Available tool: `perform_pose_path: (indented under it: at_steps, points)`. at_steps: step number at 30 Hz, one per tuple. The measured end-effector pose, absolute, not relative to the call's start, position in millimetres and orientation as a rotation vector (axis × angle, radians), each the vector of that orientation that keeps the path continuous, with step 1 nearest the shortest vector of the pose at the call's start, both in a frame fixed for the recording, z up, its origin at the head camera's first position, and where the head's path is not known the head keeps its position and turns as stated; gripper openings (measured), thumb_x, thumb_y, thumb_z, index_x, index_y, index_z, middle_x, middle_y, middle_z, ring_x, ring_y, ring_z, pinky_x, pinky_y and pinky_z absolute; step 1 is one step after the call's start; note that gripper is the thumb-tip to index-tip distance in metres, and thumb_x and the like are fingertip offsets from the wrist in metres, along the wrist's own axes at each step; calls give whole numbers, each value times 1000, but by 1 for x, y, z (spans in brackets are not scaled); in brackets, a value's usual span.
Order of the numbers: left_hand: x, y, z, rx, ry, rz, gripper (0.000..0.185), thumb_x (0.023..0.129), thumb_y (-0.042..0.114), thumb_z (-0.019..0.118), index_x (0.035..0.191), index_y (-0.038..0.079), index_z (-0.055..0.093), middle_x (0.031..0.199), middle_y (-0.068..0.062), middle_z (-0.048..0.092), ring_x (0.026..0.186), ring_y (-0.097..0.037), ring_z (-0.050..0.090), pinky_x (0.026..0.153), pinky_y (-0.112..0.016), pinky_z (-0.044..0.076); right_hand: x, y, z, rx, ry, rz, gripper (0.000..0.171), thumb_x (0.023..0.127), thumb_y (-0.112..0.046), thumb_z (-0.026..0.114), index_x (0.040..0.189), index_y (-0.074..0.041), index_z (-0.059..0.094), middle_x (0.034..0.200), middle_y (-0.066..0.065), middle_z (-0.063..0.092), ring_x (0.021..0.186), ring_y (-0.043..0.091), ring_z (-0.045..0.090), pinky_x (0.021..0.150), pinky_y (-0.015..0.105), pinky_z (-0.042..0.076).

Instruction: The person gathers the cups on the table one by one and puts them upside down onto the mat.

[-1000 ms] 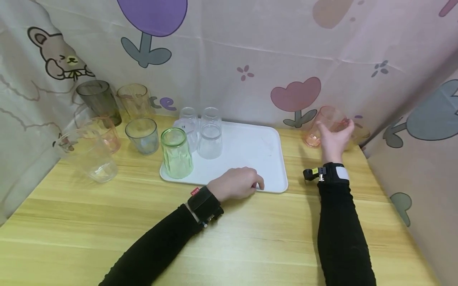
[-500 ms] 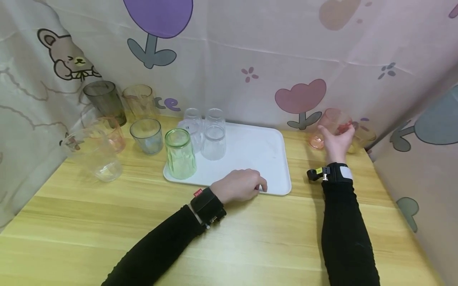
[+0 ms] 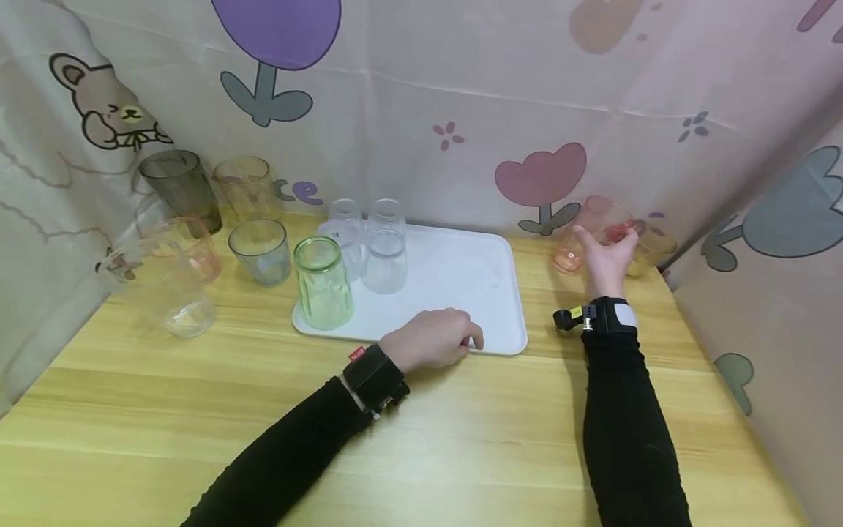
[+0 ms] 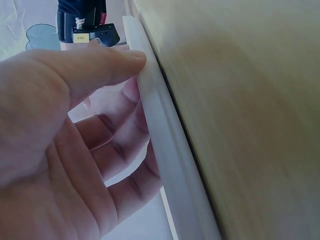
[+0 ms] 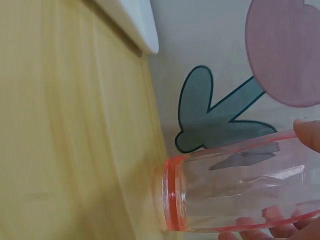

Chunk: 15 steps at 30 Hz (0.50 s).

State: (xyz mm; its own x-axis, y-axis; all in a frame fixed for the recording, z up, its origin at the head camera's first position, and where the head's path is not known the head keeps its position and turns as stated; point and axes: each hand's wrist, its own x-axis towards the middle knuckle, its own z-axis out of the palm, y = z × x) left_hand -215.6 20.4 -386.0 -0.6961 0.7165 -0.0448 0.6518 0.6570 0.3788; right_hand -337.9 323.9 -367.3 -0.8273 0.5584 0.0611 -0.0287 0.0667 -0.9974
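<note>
At the right back, my right hand holds a pink clear drinking glass, thumb on one side and fingers round the other. In the right wrist view the pink glass has its thick base right at the tabletop. My left hand grips the near rim of a white tray; the left wrist view has the thumb on the rim and the fingers curled on its inner side. A green glass and several clear glasses stand upside down on the tray's left part.
Left of the tray stand a blue-grey glass, a dark grey tall glass, an amber glass, a pink glass and a large clear glass. A yellowish glass is partly behind my right hand. Printed curtain backs the table.
My right hand has shifted slightly left with the pink glass. The left hand stays at the tray's rim, and the head view sways a little.
</note>
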Motion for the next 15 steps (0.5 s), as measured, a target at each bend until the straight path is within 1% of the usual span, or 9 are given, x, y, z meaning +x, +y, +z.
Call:
perform_pose_path:
  at_steps: [4, 7, 10, 12, 15]
  points:
    - [-216, 20, -386, 1131, 2679, 517, 26, 98, 8, 64, 113, 22, 80, 110, 5, 70, 97, -8, 61, 80, -30, 55, -335, 318, -363, -496, -1871, 1847, 79, 86, -21, 85, 145, -19, 33, 128, -7, 37, 121, 6, 36, 97, 15, 38]
    - [-216, 20, -387, 1140, 2679, 526, 26, 98, 7, 64, 113, 21, 80, 108, 5, 70, 95, -8, 60, 78, -29, 55, -331, 313, -358, -472, -1838, 1883, 79, 85, -24, 87, 144, -16, 34, 121, -6, 39, 111, 6, 42, 89, 20, 47]
    - [-217, 20, -388, 1152, 2689, 533, 25, 97, 7, 65, 111, 21, 80, 104, 6, 69, 93, -8, 59, 77, -28, 54, -327, 309, -351, -450, -1795, 1978, 80, 86, -29, 87, 144, -17, 33, 116, -4, 39, 102, 8, 47, 81, 23, 53]
    - [-217, 20, -389, 1157, 2695, 543, 24, 96, 7, 65, 109, 21, 80, 101, 7, 68, 92, -7, 59, 75, -27, 53, -324, 306, -347, -431, -1750, 2062, 80, 87, -30, 85, 146, -16, 32, 117, -3, 37, 99, 10, 51, 80, 26, 56]
    - [-217, 20, -390, 1164, 2702, 560, 25, 95, 6, 65, 107, 21, 80, 100, 8, 67, 90, -7, 59, 73, -27, 53, -320, 303, -339, -395, -1702, 2160, 83, 90, -33, 83, 151, -15, 29, 126, -2, 37, 102, 13, 54, 86, 31, 59]
